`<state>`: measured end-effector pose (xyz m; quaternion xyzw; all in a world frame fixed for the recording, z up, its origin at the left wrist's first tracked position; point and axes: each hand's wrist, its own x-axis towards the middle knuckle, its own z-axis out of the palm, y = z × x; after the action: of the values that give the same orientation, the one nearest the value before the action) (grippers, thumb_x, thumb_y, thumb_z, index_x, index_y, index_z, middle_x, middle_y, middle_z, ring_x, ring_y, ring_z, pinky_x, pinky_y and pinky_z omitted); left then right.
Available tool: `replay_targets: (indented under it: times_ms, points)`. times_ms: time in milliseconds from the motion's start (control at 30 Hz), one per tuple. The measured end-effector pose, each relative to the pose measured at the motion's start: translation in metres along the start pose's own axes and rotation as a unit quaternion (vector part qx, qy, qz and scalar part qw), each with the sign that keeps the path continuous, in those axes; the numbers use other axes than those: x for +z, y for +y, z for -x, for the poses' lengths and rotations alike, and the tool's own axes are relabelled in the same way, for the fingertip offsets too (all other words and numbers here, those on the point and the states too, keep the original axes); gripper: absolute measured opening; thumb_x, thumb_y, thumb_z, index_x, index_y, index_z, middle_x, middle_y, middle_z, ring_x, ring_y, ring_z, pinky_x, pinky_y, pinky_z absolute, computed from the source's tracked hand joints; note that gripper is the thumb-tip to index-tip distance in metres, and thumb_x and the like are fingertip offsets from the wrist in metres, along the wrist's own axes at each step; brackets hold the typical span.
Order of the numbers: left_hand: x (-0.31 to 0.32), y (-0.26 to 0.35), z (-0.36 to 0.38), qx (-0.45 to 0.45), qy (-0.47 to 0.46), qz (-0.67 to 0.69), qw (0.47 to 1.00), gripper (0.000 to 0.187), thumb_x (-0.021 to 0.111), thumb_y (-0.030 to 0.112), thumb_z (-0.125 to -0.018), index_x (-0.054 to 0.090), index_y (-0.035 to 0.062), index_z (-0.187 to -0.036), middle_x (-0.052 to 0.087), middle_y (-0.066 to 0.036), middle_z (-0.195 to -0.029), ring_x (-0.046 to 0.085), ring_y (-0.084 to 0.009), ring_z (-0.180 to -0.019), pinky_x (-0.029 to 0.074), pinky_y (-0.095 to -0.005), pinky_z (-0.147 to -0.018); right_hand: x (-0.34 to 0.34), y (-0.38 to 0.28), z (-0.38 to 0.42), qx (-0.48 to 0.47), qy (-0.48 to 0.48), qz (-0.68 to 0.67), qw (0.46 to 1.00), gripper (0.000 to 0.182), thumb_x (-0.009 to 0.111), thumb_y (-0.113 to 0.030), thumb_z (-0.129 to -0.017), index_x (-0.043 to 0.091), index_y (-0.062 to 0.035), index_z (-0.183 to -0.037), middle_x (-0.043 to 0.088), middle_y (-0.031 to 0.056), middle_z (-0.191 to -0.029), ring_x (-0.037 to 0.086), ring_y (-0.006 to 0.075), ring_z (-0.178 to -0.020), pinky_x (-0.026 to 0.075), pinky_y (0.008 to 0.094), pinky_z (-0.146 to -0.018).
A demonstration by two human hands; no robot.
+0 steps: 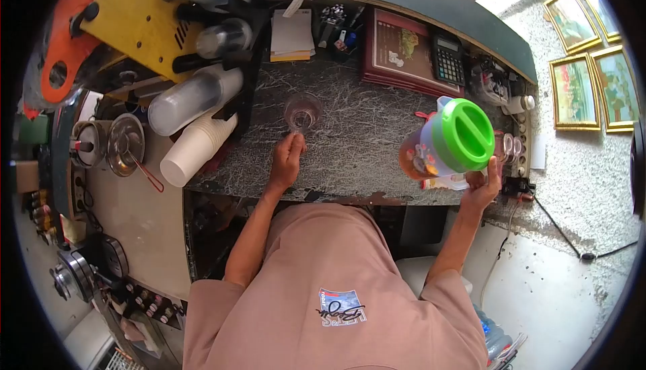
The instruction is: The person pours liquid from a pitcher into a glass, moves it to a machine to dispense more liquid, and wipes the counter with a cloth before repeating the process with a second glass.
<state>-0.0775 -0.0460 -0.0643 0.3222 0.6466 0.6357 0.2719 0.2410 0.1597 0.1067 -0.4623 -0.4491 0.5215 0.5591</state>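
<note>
A clear glass cup (303, 113) is over the dark, scratched counter, and my left hand (288, 159) has its fingers pinched at the near side of it. On the other side, my right hand (482, 185) grips a plastic pitcher (439, 140) by its near right side. The pitcher has a bright green lid (465, 134), a flower print and reddish-brown liquid low inside; it leans to the left. Its handle is mostly hidden by my fingers. Small glasses (509, 146) stand just right of the pitcher.
Stacked paper cups (195, 151) and plastic cup dispensers (192, 101) line the left. Dark red menus (397, 50), a calculator (447, 59) and a notepad (291, 33) lie along the back. A metal pan (126, 142) sits at far left. Power sockets (521, 141) edge the right side.
</note>
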Motion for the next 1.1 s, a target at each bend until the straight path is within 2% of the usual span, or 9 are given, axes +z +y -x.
replay_targets:
  times_ms: [167, 200, 300, 400, 533, 600, 733, 900, 1100]
  points:
    - [-0.007, 0.01, -0.003, 0.006, -0.044, -0.024, 0.999, 0.036, 0.044, 0.028, -0.105, 0.051, 0.0007, -0.084, 0.045, -0.005, -0.065, 0.039, -0.0125, -0.06, 0.034, -0.0326, -0.057, 0.043, 0.002, 0.017, 0.039, -0.082, 0.049, 0.995, 0.038, 0.069, -0.029, -0.091, 0.054, -0.007, -0.064, 0.046, -0.0063, -0.058, 0.031, 0.0014, -0.046, 0.014, 0.024, -0.045]
    - [-0.006, 0.01, -0.003, 0.007, -0.048, -0.014, 0.999, 0.035, 0.045, 0.028, -0.105, 0.051, 0.0007, -0.084, 0.043, -0.005, -0.064, 0.037, -0.0122, -0.059, 0.033, -0.0328, -0.056, 0.037, 0.008, 0.012, 0.052, -0.146, 0.029, 0.987, 0.034, 0.069, -0.026, -0.09, 0.058, -0.0053, -0.066, 0.049, -0.0059, -0.06, 0.036, 0.0015, -0.047, 0.019, 0.0214, -0.044]
    - [-0.011, 0.013, -0.006, 0.001, -0.066, -0.001, 0.998, 0.035, 0.046, 0.028, -0.105, 0.049, 0.0008, -0.084, 0.039, -0.004, -0.063, 0.033, -0.0116, -0.058, 0.031, -0.0328, -0.055, 0.058, 0.006, 0.016, 0.053, -0.207, 0.064, 0.975, 0.034, 0.07, -0.027, -0.09, 0.06, -0.0042, -0.067, 0.049, -0.0056, -0.061, 0.039, 0.0014, -0.049, 0.021, 0.0203, -0.044]
    - [-0.009, 0.012, -0.007, -0.004, -0.068, 0.017, 0.998, 0.035, 0.047, 0.028, -0.104, 0.048, 0.0008, -0.081, 0.037, -0.004, -0.063, 0.032, -0.0113, -0.058, 0.03, -0.033, -0.054, 0.095, -0.004, 0.031, 0.056, -0.186, 0.104, 0.975, 0.033, 0.072, -0.027, -0.088, 0.062, -0.0027, -0.068, 0.048, -0.0057, -0.06, 0.041, 0.0015, -0.051, 0.024, 0.0188, -0.045]
    - [-0.004, 0.0, -0.006, 0.021, -0.024, 0.046, 0.998, 0.037, 0.048, 0.025, -0.102, 0.045, 0.0003, -0.075, 0.035, -0.005, -0.064, 0.033, -0.0121, -0.059, 0.029, -0.0345, -0.055, 0.101, 0.005, 0.024, 0.057, -0.186, 0.137, 0.971, 0.036, 0.073, -0.028, -0.087, 0.061, -0.0018, -0.065, 0.048, -0.0053, -0.06, 0.042, 0.0019, -0.053, 0.026, 0.0185, -0.046]
    - [-0.001, -0.006, -0.002, 0.037, -0.014, 0.051, 0.998, 0.037, 0.049, 0.023, -0.1, 0.043, 0.0, -0.073, 0.035, -0.006, -0.064, 0.033, -0.0136, -0.06, 0.029, -0.0351, -0.055, 0.101, 0.006, 0.021, 0.051, -0.227, 0.133, 0.963, 0.036, 0.074, -0.028, -0.085, 0.061, -0.0009, -0.065, 0.049, -0.0044, -0.06, 0.045, 0.0035, -0.054, 0.032, 0.0187, -0.047]
    - [0.0, -0.007, -0.002, 0.1, -0.005, 0.03, 0.995, 0.036, 0.052, 0.018, -0.096, 0.041, 0.0002, -0.068, 0.036, -0.009, -0.065, 0.036, -0.0194, -0.06, 0.031, -0.0369, -0.057, 0.111, 0.001, 0.025, 0.039, -0.202, 0.151, 0.967, 0.039, 0.074, -0.03, -0.084, 0.059, -0.0021, -0.062, 0.049, -0.0044, -0.059, 0.041, 0.003, -0.052, 0.029, 0.0203, -0.046]
    - [0.002, 0.008, -0.008, 0.126, -0.008, -0.018, 0.992, 0.033, 0.055, 0.015, -0.093, 0.041, 0.0018, -0.066, 0.038, -0.009, -0.064, 0.038, -0.0234, -0.059, 0.033, -0.0388, -0.059, 0.113, -0.005, 0.018, 0.013, -0.277, 0.211, 0.937, 0.044, 0.076, -0.031, -0.082, 0.053, -0.0042, -0.055, 0.041, -0.0075, -0.054, 0.035, 0.0039, -0.05, 0.019, 0.026, -0.048]
    - [0.006, 0.023, -0.004, 0.137, -0.021, -0.083, 0.987, 0.029, 0.06, 0.011, -0.09, 0.044, 0.0038, -0.066, 0.04, -0.008, -0.063, 0.042, -0.0248, -0.06, 0.036, -0.0395, -0.066, 0.121, -0.012, 0.015, -0.008, -0.31, 0.285, 0.907, 0.045, 0.077, -0.031, -0.081, 0.053, -0.0035, -0.054, 0.04, -0.0071, -0.053, 0.033, 0.0044, -0.052, 0.02, 0.0269, -0.049]
